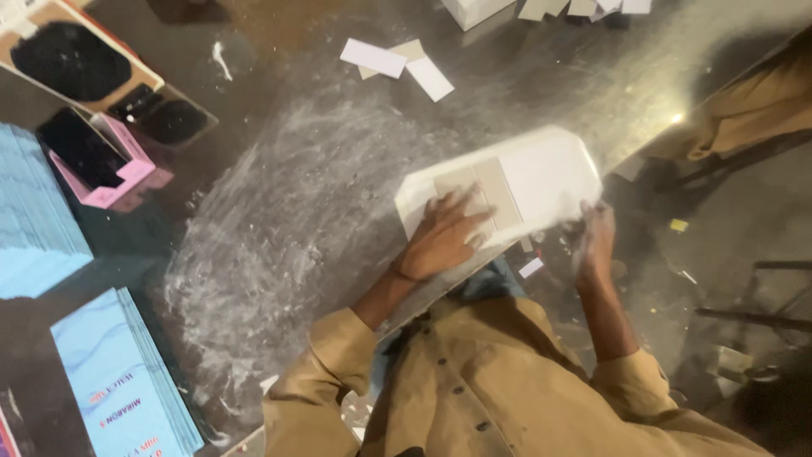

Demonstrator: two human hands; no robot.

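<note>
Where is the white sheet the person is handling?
In the head view, right of centre: the white sheet lies at the table's near edge, under the left hand, with the right hand at its right corner.

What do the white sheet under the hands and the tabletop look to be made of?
White sheet: probably matte card or paperboard, flat with clipped corners and a tan strip on it. Tabletop: likely metal or polished stone, dark, glossy, smeared with whitish residue.

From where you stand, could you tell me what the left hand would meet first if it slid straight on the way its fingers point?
The left hand already lies on the white sheet; straight ahead its fingertips would likely meet the beige card first.
</note>
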